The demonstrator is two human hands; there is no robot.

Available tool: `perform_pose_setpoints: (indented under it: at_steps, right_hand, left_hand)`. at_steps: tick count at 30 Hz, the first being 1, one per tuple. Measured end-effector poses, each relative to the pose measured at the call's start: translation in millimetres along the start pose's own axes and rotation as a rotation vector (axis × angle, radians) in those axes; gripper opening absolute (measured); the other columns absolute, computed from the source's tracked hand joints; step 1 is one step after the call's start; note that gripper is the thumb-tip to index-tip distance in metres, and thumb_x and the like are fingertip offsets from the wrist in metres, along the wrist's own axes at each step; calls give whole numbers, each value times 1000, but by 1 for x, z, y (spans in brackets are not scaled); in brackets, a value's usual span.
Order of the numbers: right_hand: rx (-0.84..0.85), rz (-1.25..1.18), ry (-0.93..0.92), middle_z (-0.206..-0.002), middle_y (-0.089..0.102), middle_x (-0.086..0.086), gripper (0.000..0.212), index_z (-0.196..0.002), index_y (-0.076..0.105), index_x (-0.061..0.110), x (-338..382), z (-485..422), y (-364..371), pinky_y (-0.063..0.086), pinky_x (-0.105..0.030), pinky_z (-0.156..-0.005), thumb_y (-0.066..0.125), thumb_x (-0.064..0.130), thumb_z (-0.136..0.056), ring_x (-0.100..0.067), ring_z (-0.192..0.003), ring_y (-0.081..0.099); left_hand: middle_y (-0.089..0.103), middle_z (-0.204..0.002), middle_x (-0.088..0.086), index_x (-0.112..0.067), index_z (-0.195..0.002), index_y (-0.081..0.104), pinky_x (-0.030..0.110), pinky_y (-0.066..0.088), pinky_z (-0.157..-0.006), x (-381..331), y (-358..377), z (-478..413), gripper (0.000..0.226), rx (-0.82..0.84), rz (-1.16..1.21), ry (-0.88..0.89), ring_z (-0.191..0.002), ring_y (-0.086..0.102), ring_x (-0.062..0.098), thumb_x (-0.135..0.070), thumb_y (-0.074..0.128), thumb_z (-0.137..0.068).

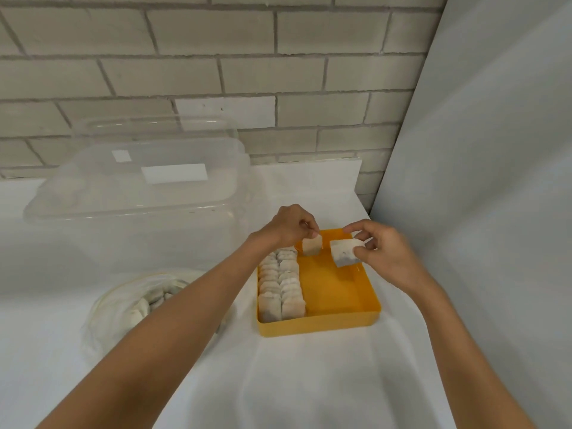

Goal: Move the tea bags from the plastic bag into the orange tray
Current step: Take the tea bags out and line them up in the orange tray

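The orange tray [337, 292] sits on the white cloth at centre right. Two rows of several tea bags [280, 286] stand packed along its left side; its right half is bare. My left hand [289, 226] pinches one tea bag [311, 246] by its top, hanging over the tray's far left corner. My right hand [385, 252] holds a small stack of tea bags [343, 252] above the tray's far right part. The clear plastic bag [123, 305] lies at the left, partly behind my left forearm, with more tea bags [151, 301] inside.
A large clear plastic container [139, 187] stands upside down at the back left. A brick wall [216, 72] runs behind the table. A pale panel [495, 181] rises on the right. White cloth [294, 382] covers the table.
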State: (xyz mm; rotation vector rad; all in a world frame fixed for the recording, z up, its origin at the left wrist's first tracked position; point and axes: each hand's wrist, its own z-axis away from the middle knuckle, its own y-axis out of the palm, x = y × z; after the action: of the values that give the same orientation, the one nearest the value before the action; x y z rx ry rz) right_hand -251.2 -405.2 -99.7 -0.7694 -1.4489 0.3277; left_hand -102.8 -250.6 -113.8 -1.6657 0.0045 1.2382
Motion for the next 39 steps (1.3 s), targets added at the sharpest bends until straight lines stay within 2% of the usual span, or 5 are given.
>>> perform_pose_setpoints:
  at_steps: [10,22,26,31,39]
  right_hand:
    - [20,-2,11,-95,58,7,34,-111,63,25,-1,-4,2,44,-4,-53,64,2,-86,-4,-79,57]
    - [124,28,-4,-100,64,4,36,-111,62,26,0,-9,0,47,-5,-62,64,0,-86,-1,-85,58]
    - [153,22,-18,-95,65,7,38,-106,63,29,1,-11,-3,47,-8,-67,63,-3,-85,-1,-86,60]
    - [173,-60,-40,-92,72,7,43,-97,64,35,5,-17,-8,50,-15,-72,65,-6,-82,-7,-86,66]
    - [151,4,-47,-93,70,2,21,-97,70,17,19,-32,1,49,-17,-77,73,5,-80,-11,-89,66]
  left_hand:
    - [67,-106,7,-8,-98,72,30,51,-85,14,9,-2,12,-47,-249,-25,-94,64,21,-8,64,-89]
    - [60,-109,8,-13,-107,61,25,36,-78,16,22,7,16,-288,-522,105,-95,56,21,-6,52,-95]
    - [63,-110,5,-17,-112,63,27,49,-79,-2,17,15,19,-266,-170,77,-95,60,19,-12,55,-95]
    - [69,-104,1,-19,-114,66,30,51,-89,-12,14,38,25,53,302,49,-98,63,12,-15,62,-90]
    - [66,-82,-2,-3,-96,70,18,50,-75,2,16,62,13,-143,400,-39,-77,59,8,-8,70,-84]
